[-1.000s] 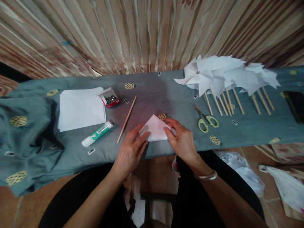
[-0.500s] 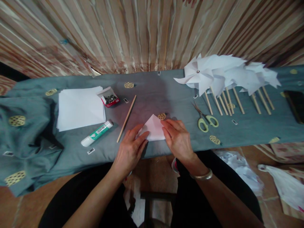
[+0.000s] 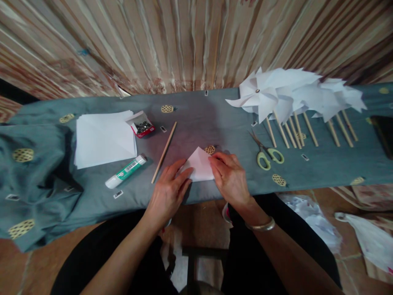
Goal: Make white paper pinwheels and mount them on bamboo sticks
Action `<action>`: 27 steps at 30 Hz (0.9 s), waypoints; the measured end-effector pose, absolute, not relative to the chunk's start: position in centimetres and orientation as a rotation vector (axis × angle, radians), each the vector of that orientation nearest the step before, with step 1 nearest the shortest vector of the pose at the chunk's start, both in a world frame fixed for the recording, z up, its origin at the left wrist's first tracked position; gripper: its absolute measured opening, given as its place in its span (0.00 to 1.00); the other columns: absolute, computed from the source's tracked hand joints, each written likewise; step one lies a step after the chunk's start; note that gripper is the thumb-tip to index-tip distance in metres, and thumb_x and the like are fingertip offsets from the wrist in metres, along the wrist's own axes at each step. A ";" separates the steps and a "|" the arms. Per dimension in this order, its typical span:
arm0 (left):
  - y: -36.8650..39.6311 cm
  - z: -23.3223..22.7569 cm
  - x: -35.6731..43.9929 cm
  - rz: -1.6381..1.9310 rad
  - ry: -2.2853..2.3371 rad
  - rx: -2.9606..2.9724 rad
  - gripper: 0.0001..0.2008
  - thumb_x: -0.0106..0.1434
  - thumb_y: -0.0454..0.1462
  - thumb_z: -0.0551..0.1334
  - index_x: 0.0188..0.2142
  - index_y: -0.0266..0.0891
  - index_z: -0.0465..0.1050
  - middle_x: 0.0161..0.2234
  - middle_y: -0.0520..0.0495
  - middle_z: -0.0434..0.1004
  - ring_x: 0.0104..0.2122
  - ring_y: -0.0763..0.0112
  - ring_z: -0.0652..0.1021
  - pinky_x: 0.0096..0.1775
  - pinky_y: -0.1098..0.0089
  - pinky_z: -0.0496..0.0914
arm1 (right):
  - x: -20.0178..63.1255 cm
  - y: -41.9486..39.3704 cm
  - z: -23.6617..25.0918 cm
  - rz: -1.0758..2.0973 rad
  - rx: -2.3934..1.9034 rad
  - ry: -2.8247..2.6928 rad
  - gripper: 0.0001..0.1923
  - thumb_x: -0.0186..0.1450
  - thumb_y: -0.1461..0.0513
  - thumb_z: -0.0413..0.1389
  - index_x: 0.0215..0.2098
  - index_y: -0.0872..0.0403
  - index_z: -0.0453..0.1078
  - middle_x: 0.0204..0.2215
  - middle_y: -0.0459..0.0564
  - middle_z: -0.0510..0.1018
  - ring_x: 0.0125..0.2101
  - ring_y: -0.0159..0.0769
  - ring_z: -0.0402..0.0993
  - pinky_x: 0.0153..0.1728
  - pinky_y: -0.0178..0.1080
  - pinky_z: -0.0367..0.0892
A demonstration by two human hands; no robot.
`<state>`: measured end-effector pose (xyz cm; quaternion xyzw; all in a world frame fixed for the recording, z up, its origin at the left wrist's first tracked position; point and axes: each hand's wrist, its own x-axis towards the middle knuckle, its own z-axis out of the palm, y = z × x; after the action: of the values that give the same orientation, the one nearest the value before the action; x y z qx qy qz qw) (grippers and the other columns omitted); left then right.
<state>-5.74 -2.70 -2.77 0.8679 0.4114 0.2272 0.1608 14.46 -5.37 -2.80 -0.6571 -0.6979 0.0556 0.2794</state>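
1. We see a folded white paper (image 3: 199, 166) lying as a triangle on the grey cloth (image 3: 215, 123) that covers the tabletop, near its front edge, with the point turned away from us.
2. Our left hand (image 3: 167, 194) lies flat, fingers stretched out and pressing the paper's left lower corner; its grip closes on nothing.
3. Our right hand (image 3: 230, 180) lies flat too, fingers spread over the paper's right edge, pressing down and not pinching it. A metal bangle (image 3: 260, 225) sits on that wrist.
4. Just left of the paper lies a wooden stick (image 3: 164, 152), slanted, apart from both hands.
5. Further left lie a glue stick (image 3: 125, 172) with a green label and, behind it, a stack of white sheets (image 3: 104, 139).
6. A small red box of metal pins (image 3: 141, 126) stands open at the stack's right corner.
7. To the right of the hands lie scissors (image 3: 265, 153) with pale green handles, blades pointing away.
8. Beyond them a row of white paper pinwheels (image 3: 294, 96) on wooden sticks lies across the cloth, overlapping one another.
9. A dark flat thing (image 3: 383, 135) lies at the far right edge; we cannot tell what it is.
10. A striped curtain (image 3: 184, 41) hangs behind the tabletop.
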 end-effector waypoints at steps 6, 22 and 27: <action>-2.5 -2.3 -5.8 0.612 1.174 2.508 0.14 0.69 0.37 0.55 0.51 0.37 0.73 0.54 0.37 0.72 0.47 0.58 0.75 0.49 0.56 0.74 | 14.4 -5.4 -3.0 0.012 -1.795 -1.948 0.14 0.70 0.65 0.50 0.46 0.50 0.75 0.44 0.52 0.79 0.42 0.43 0.69 0.44 0.46 0.69; -6.8 -3.0 -2.7 0.371 0.943 2.745 0.32 0.67 0.44 0.58 0.64 0.27 0.54 0.65 0.28 0.58 0.67 0.45 0.56 0.63 0.47 0.57 | 14.4 -5.7 -3.2 -0.002 -1.770 -2.017 0.15 0.70 0.65 0.46 0.47 0.56 0.73 0.47 0.58 0.76 0.44 0.47 0.67 0.46 0.47 0.67; -6.6 -2.9 -2.9 0.322 0.953 2.752 0.34 0.66 0.45 0.59 0.65 0.26 0.53 0.65 0.29 0.58 0.66 0.45 0.57 0.63 0.47 0.57 | 14.3 -5.7 -3.4 -0.023 -1.770 -2.016 0.15 0.71 0.66 0.46 0.47 0.57 0.73 0.47 0.59 0.76 0.44 0.46 0.67 0.45 0.47 0.67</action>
<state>-2.87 -6.55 -2.88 0.9340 0.3233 0.1094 0.1056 14.32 -5.67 -3.36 -0.6425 -0.7317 -0.0084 0.2274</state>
